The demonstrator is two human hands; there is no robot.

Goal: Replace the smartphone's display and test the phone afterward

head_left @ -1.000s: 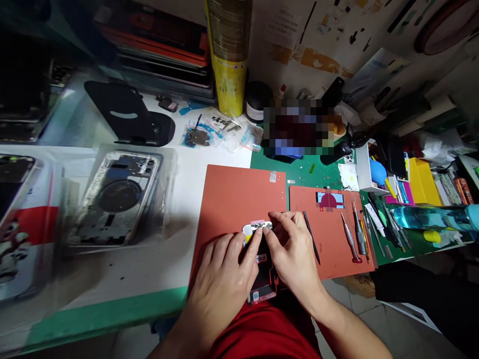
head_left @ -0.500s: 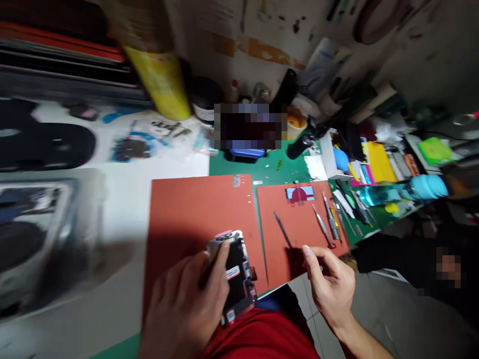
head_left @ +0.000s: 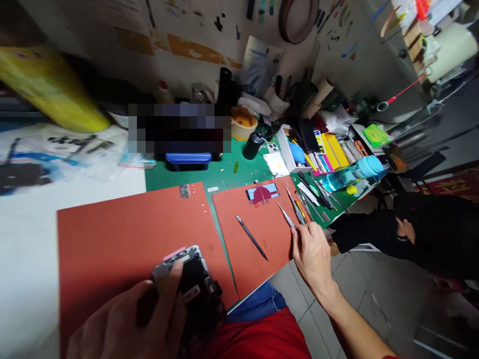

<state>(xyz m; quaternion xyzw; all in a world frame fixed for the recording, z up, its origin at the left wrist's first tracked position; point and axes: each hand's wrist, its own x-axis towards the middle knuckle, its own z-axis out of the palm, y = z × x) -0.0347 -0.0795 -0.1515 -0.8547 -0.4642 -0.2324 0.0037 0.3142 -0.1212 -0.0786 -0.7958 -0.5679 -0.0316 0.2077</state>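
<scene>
My left hand [head_left: 142, 309] is closed on an opened smartphone [head_left: 196, 286] at the near edge of the left orange mat [head_left: 130, 224]. Its inner side faces up, showing black parts and a label, and my index finger lies over its top end. At the right side of the other orange mat [head_left: 228, 209], my right hand [head_left: 312, 249] closes its fingertips on the rear end of a slim silver screwdriver [head_left: 285, 213]. A black spudger [head_left: 251, 237] lies to the left of that hand. More slim tools [head_left: 297, 207] lie beside the screwdriver.
A small phone-shaped piece [head_left: 262, 193] lies at the mat's top. Behind are a dark bottle [head_left: 253, 145], a white box [head_left: 290, 149] of supplies and a blue water bottle [head_left: 352, 174]. A person in dark clothes [head_left: 426, 234] sits at the right.
My right hand has moved from the air near the mat's front edge to the screwdriver and closed on it. The view has swung right. My left hand still holds the smartphone.
</scene>
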